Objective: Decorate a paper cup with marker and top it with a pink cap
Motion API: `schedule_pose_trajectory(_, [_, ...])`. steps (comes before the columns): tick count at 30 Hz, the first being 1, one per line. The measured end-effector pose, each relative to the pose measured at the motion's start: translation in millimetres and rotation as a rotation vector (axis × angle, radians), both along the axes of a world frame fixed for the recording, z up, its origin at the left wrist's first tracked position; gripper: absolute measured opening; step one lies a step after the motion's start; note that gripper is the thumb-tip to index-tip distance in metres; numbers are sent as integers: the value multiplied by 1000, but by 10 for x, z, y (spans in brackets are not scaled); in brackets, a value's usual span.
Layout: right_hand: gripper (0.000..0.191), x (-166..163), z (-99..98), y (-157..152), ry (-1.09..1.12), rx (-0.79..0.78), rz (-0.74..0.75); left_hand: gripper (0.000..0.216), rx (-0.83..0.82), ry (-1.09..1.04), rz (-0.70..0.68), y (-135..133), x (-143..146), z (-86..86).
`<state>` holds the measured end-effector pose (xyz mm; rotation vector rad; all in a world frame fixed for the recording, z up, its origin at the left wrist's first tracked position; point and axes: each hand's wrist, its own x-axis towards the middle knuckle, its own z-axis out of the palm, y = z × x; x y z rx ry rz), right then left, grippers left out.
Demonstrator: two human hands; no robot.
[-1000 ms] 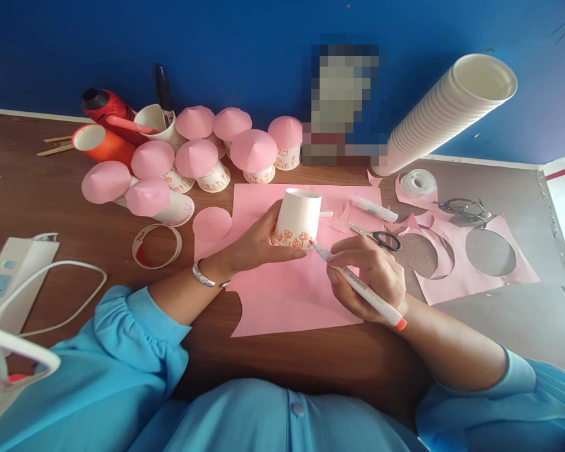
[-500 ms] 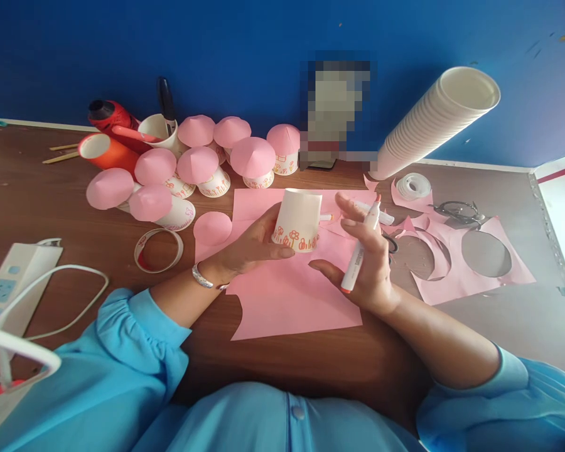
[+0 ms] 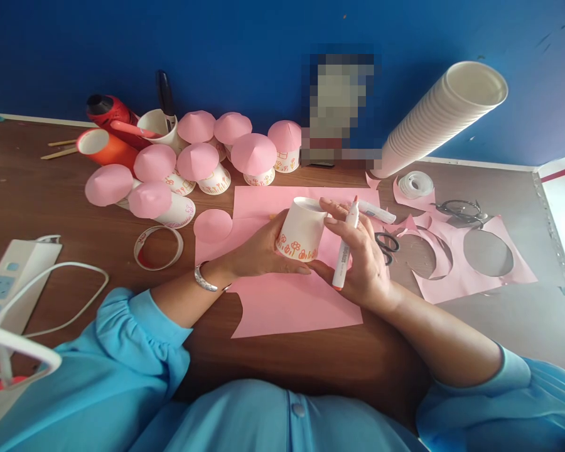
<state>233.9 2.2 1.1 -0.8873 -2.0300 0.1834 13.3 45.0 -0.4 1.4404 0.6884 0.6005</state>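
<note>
An upside-down white paper cup (image 3: 302,226) with orange flowers and grass drawn around its rim is in my left hand (image 3: 263,248), fingers behind and thumb along the lower edge. My right hand (image 3: 365,263) keeps a white marker (image 3: 345,248) with an orange tip, uncapped and pointing up, between its fingers. That hand's fingertips reach the cup's right side near its raised base, and its thumb is by the lower rim. Beneath both hands lies a pink paper sheet (image 3: 301,307). A pink paper disc (image 3: 213,226) rests at the sheet's left edge.
Several decorated cups with pink cone roofs (image 3: 253,154) stand at the back left. A tall leaning stack of paper cups (image 3: 440,119) rises at the back right. Scissors (image 3: 387,247), a tape roll (image 3: 415,184) and cut pink scraps (image 3: 452,251) lie right; a power strip (image 3: 16,282) sits left.
The right hand with the marker has moved left onto the cup. The cup has shifted slightly right and down and turned, showing more of its base.
</note>
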Motion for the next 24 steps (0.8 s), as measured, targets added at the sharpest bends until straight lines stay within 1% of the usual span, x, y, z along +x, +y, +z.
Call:
schedule_pose_trajectory(4, [74, 35, 6, -2, 36, 27, 9, 74, -67, -38, 40, -1, -10, -4])
schedule_pose_trajectory(6, [65, 70, 28, -17, 85, 75, 3, 73, -105, -58, 77, 6, -15, 3])
schedule_pose_trajectory(8, [54, 99, 66, -48, 131, 132, -17, 75, -128, -65, 107, 13, -14, 17])
schedule_pose_trajectory(10, [47, 112, 119, -88, 136, 155, -34, 78, -141, -70, 118, 18, -10, 33])
schedule_pose_trajectory(12, [41, 107, 176, -126, 97, 134, -21, 80, -154, -76, 110, 18, -5, 46])
schedule_pose_trajectory(14, [34, 89, 221, -149, 72, 103, 30, 80, -153, -70, 106, 15, -3, 49])
schedule_pose_trajectory(18, [30, 44, 238, -149, 151, 22, 115, 86, -115, -64, 91, 9, -9, 28])
schedule_pose_trajectory(20, [26, 30, 225, -143, 170, -7, 120, 89, -103, -66, 89, 8, -12, 19])
schedule_pose_trajectory(24, [23, 28, 211, -145, 120, 2, 108, 88, -98, -64, 84, 10, -13, 23])
